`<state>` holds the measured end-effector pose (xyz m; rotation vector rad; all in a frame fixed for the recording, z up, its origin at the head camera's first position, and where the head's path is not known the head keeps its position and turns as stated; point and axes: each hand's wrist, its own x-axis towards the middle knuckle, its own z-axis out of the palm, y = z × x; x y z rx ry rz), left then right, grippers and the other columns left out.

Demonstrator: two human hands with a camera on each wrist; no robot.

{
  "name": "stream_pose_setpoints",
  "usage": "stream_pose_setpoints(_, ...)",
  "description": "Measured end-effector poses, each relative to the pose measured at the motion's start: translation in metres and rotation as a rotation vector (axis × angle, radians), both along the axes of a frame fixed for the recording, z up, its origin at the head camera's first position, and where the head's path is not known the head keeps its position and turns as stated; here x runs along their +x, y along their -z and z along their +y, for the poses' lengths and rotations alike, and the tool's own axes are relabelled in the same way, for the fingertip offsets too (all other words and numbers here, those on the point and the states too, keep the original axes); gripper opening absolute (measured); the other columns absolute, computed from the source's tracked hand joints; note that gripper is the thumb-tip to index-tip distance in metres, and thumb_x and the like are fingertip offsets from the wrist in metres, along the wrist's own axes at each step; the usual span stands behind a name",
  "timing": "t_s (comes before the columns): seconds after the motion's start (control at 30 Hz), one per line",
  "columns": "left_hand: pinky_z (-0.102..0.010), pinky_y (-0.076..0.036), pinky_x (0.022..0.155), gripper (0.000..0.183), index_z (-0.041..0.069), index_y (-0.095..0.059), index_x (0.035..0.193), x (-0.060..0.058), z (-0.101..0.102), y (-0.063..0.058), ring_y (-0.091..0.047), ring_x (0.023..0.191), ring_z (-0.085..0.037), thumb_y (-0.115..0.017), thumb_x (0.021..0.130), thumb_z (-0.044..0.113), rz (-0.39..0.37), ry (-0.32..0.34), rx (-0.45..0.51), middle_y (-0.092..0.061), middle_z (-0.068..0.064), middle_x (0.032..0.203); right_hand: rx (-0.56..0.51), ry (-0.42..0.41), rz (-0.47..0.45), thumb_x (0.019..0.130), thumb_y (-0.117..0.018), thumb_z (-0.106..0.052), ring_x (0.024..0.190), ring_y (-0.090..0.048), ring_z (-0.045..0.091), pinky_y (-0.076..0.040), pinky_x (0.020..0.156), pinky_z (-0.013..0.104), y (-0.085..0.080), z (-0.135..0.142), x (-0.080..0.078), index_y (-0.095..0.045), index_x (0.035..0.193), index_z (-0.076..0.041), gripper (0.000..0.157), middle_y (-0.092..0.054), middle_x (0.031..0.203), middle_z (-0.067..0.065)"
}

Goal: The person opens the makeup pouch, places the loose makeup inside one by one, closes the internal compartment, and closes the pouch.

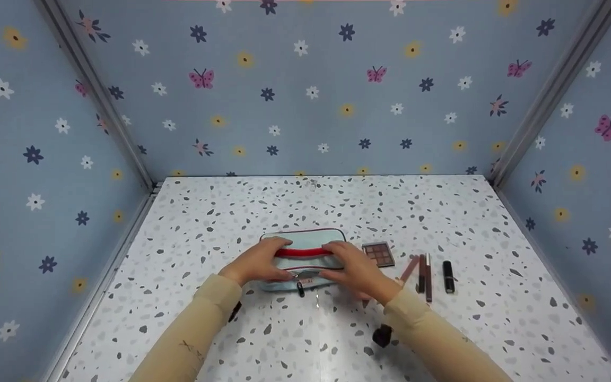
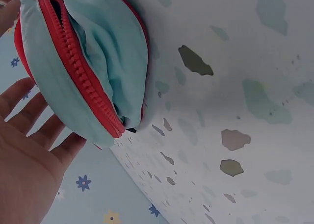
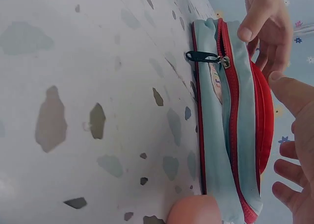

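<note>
A light blue zip pouch (image 1: pixel 313 236) with red piping, a red zipper (image 2: pixel 81 67) and a red handle (image 1: pixel 303 252) rests on the speckled table. The black zip pull (image 3: pixel 202 57) hangs at its front; the zipper is partly parted. At the pouch's left end my left hand (image 1: pixel 259 261) has its thumb over the panel beside the zipper, while its other fingers extend loosely along the handle side. My right hand (image 1: pixel 361 268) is at the other end, one fingertip close to the handle and the rest spread. The pouch's inside is mostly hidden.
Right of the pouch lie a makeup palette (image 1: pixel 378 254), several slim pencil-like sticks (image 1: pixel 428 278) and a black tube (image 1: pixel 448 276). A dark object (image 1: pixel 382 335) sits near my right sleeve. A rounded peach-coloured thing (image 3: pixel 195 211) is before the pouch. Floral walls (image 1: pixel 305 106) enclose the table.
</note>
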<state>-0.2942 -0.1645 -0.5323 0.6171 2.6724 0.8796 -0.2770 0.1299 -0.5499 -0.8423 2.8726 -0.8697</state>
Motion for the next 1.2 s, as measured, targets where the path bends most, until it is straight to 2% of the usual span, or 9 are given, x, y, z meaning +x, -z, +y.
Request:
stream_pose_setpoints(0.2, -0.051, -0.032, 0.132, 0.089, 0.009, -0.053, 0.159, -0.006, 0.001, 0.003, -0.045, 0.156, -0.035, -0.092, 0.083, 0.033, -0.007, 0.003, -0.014, -0.051, -0.014, 0.165, -0.033, 0.029, 0.006, 0.097, -0.082, -0.042, 0.139, -0.061, 0.033, -0.049, 0.119, 0.053, -0.002, -0.002, 0.011, -0.060, 0.153, -0.012, 0.067, -0.063, 0.152, 0.012)
stream_pose_setpoints(0.47, -0.052, -0.035, 0.131, 0.087, 0.007, -0.057, 0.156, -0.010, 0.003, 0.005, -0.049, 0.154, -0.035, -0.092, 0.081, 0.030, -0.005, 0.016, -0.030, -0.056, -0.015, 0.162, -0.098, 0.013, 0.081, 0.096, -0.084, -0.040, 0.134, -0.065, 0.029, -0.055, 0.113, 0.050, 0.003, -0.006, 0.024, -0.062, 0.149, -0.010, 0.065, -0.067, 0.146, 0.009)
stream_pose_setpoints(0.6, -0.051, -0.041, 0.127, 0.078, 0.009, -0.063, 0.150, -0.014, 0.005, 0.003, -0.057, 0.145, -0.032, -0.091, 0.081, 0.031, -0.010, 0.005, -0.058, -0.064, -0.010, 0.153, -0.116, 0.008, 0.111, 0.097, -0.084, -0.038, 0.124, -0.069, 0.027, -0.058, 0.107, 0.049, 0.008, -0.008, 0.028, -0.064, 0.147, -0.008, 0.062, -0.071, 0.138, 0.010)
stream_pose_setpoints(0.73, -0.050, -0.046, 0.122, 0.066, 0.011, -0.070, 0.142, -0.019, 0.005, 0.002, -0.063, 0.135, -0.028, -0.091, 0.083, 0.032, -0.030, -0.016, -0.086, -0.070, -0.006, 0.143, -0.128, 0.028, 0.101, 0.097, -0.084, -0.036, 0.123, -0.070, 0.028, -0.057, 0.107, 0.050, 0.011, -0.011, 0.032, -0.064, 0.146, -0.008, 0.060, -0.073, 0.137, 0.012)
stream_pose_setpoints(0.83, -0.051, -0.047, 0.121, 0.063, 0.012, -0.071, 0.142, -0.022, 0.004, 0.001, -0.063, 0.134, -0.028, -0.090, 0.086, 0.035, -0.050, -0.022, -0.099, -0.071, -0.006, 0.143, -0.134, 0.032, 0.129, 0.096, -0.085, -0.034, 0.123, -0.071, 0.029, -0.058, 0.106, 0.049, 0.014, -0.014, 0.034, -0.067, 0.142, -0.006, 0.056, -0.074, 0.135, 0.012)
stream_pose_setpoints(0.97, -0.051, -0.047, 0.121, 0.060, 0.012, -0.073, 0.142, -0.028, 0.004, -0.001, -0.063, 0.137, -0.028, -0.088, 0.089, 0.038, -0.077, -0.028, -0.104, -0.070, -0.007, 0.146, -0.141, 0.019, 0.164, 0.096, -0.085, -0.032, 0.109, -0.072, 0.027, -0.060, 0.096, 0.045, 0.017, -0.017, 0.036, -0.070, 0.135, -0.005, 0.050, -0.076, 0.123, 0.010)
stream_pose_setpoints(1.07, -0.051, -0.049, 0.120, 0.060, 0.013, -0.073, 0.142, -0.032, 0.002, -0.002, -0.064, 0.136, -0.029, -0.087, 0.089, 0.039, -0.103, -0.042, -0.103, -0.070, -0.007, 0.146, -0.131, 0.011, 0.138, 0.096, -0.085, -0.034, 0.108, -0.072, 0.025, -0.061, 0.094, 0.044, 0.019, -0.021, 0.038, -0.070, 0.136, -0.006, 0.050, -0.076, 0.124, 0.010)
stream_pose_setpoints(1.2, -0.053, -0.049, 0.119, 0.065, 0.012, -0.070, 0.145, -0.036, 0.001, -0.005, -0.064, 0.134, -0.030, -0.086, 0.089, 0.041, -0.142, -0.068, -0.102, -0.071, -0.008, 0.144, -0.087, 0.019, 0.089, 0.097, -0.084, -0.038, 0.117, -0.071, 0.026, -0.060, 0.101, 0.045, 0.021, -0.028, 0.039, -0.068, 0.140, -0.007, 0.055, -0.075, 0.132, 0.010)
